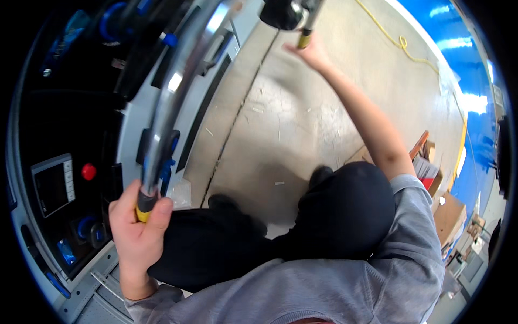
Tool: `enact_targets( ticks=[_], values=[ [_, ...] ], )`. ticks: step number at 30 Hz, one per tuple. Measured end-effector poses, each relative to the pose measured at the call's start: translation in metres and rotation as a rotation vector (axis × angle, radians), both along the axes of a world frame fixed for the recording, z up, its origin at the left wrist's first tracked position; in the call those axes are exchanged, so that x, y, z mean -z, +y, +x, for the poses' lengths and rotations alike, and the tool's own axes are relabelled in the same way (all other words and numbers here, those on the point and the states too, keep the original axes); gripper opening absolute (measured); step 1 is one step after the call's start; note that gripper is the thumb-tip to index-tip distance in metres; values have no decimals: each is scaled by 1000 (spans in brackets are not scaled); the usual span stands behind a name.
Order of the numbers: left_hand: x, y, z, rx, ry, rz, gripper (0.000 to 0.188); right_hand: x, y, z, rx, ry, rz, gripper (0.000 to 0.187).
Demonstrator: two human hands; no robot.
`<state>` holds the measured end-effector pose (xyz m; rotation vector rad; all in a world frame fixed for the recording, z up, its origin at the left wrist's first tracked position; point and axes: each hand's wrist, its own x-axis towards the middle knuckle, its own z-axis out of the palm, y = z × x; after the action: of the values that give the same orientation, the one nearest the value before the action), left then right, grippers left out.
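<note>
My left hand [139,231] is closed round the black and yellow grip [144,204] at the lower end of a long, shiny metal tube [168,102]. The tube slants up past the machine's edge and curves to the right near the top. At the top centre, my right hand [315,56] holds another black and yellow grip [305,39] at the end of a metal rod. Beside it is a rounded black part [279,13], blurred and cut off by the picture's edge. Whether the tube and the rod belong to one tool, I cannot tell.
On the left stands a grey machine cabinet [135,119] with a small screen panel [53,184], a red button [89,171] and blue knobs. A yellow cord [402,42] lies on the concrete floor. Cardboard boxes [449,218] stand at the right near a blue wall [465,65].
</note>
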<state>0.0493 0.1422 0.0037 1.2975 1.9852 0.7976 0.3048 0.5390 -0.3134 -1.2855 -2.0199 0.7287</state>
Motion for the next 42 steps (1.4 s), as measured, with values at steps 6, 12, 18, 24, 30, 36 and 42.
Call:
enact_targets(
  ticks=[6,12,18,24,30,36,42],
  values=[
    [7,-5,0,-92,-243,-92,37,71,-131,22,-264,-399,-416,32],
    [7,-26,-5,-47,-154,1,38,117,-173,91,29,-520,-204,33],
    [0,-16,8,-202,-299,-96,36,131,-178,113,-47,-460,-124,20],
    [5,9,17,-110,-288,-154,34,113,-145,118,188,-289,-462,20],
    [1,13,24,-83,-324,-217,33,-27,-100,101,230,582,-628,27],
    [-6,18,31,-40,-271,-342,34,-140,-80,92,-205,1329,-562,26],
    [-4,26,42,16,-188,-340,37,-200,-77,95,-312,1555,-359,29]
  ],
)
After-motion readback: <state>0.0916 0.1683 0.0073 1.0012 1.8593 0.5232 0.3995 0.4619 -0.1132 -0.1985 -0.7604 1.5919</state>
